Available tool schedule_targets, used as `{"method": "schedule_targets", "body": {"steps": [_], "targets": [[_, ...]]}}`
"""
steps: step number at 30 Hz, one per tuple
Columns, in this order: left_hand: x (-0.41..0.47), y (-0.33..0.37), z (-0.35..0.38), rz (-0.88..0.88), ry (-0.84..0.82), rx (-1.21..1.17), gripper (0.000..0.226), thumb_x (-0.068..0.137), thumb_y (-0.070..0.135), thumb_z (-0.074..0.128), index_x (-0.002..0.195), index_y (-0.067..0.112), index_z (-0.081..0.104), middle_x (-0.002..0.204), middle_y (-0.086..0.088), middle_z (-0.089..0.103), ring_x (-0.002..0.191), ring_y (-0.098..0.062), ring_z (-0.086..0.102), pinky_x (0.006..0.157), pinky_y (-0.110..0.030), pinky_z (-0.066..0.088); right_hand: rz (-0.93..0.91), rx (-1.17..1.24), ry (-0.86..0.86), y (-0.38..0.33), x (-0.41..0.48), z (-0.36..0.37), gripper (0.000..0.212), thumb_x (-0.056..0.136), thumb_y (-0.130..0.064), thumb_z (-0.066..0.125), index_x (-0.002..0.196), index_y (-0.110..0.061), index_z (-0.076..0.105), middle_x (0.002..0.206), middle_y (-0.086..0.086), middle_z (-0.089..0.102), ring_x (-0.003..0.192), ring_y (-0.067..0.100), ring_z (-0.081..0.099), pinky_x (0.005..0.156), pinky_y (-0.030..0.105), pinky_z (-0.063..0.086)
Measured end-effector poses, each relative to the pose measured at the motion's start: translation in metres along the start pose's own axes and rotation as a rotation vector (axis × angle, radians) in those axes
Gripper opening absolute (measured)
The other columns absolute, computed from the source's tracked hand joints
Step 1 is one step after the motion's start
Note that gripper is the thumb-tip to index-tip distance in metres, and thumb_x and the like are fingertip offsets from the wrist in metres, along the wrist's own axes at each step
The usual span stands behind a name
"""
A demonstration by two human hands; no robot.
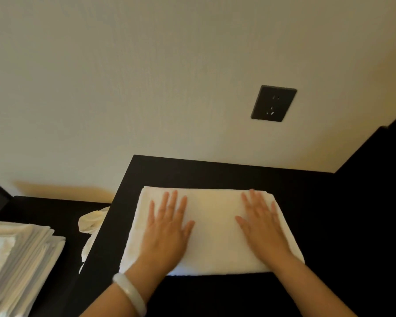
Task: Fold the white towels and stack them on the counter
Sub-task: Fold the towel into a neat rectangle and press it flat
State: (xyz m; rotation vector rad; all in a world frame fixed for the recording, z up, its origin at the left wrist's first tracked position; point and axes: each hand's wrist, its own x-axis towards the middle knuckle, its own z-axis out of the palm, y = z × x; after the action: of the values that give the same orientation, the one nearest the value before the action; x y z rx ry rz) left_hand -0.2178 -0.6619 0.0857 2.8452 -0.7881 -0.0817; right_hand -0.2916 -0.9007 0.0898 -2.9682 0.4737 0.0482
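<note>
The folded rectangular terry towel (213,227) is plain white, tinted warm cream across its middle and cooler bluish white along its near edge. The flat counter (215,172) under it is solid matte black, with no pattern. The smooth wall (146,76) is off-white to beige, greyer toward the upper left, with a yellow-tan patch low at the left. The square wall socket plate (273,103) is dark charcoal. The stack of folded linens (21,255) is white, with thin grey lines at its layered edges. The crumpled cloth (89,223) is cream-white. The smooth round bangle (129,291) is milky white.
</note>
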Motion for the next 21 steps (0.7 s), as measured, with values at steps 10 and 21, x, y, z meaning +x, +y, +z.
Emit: {"method": "schedule_targets", "body": {"steps": [10,21], "targets": [[-0.038,-0.054,0.022,-0.193,-0.026,0.028,0.068,0.086,0.061,-0.022,0.148,0.033,-0.028,0.161,0.003,-0.025,0.148,-0.019,-0.019,0.122,-0.047,-0.006,0.24,0.006,-0.031,0.05,-0.034,0.021,0.06,0.102,-0.051,0.009,0.152,-0.034,-0.019,0.165,-0.005,-0.011,0.151,0.013,-0.011,0.123,0.042,-0.008],[-0.073,-0.067,0.014,-0.304,-0.083,-0.021,0.065,0.094,0.057,-0.002,0.146,0.026,-0.028,0.156,0.005,-0.025,0.145,-0.015,-0.022,0.119,-0.042,-0.011,0.195,-0.044,-0.024,0.045,-0.063,0.02,0.066,0.105,-0.045,0.021,0.142,-0.029,-0.031,0.163,0.001,-0.018,0.151,0.018,-0.014,0.121,0.041,-0.012]]}}
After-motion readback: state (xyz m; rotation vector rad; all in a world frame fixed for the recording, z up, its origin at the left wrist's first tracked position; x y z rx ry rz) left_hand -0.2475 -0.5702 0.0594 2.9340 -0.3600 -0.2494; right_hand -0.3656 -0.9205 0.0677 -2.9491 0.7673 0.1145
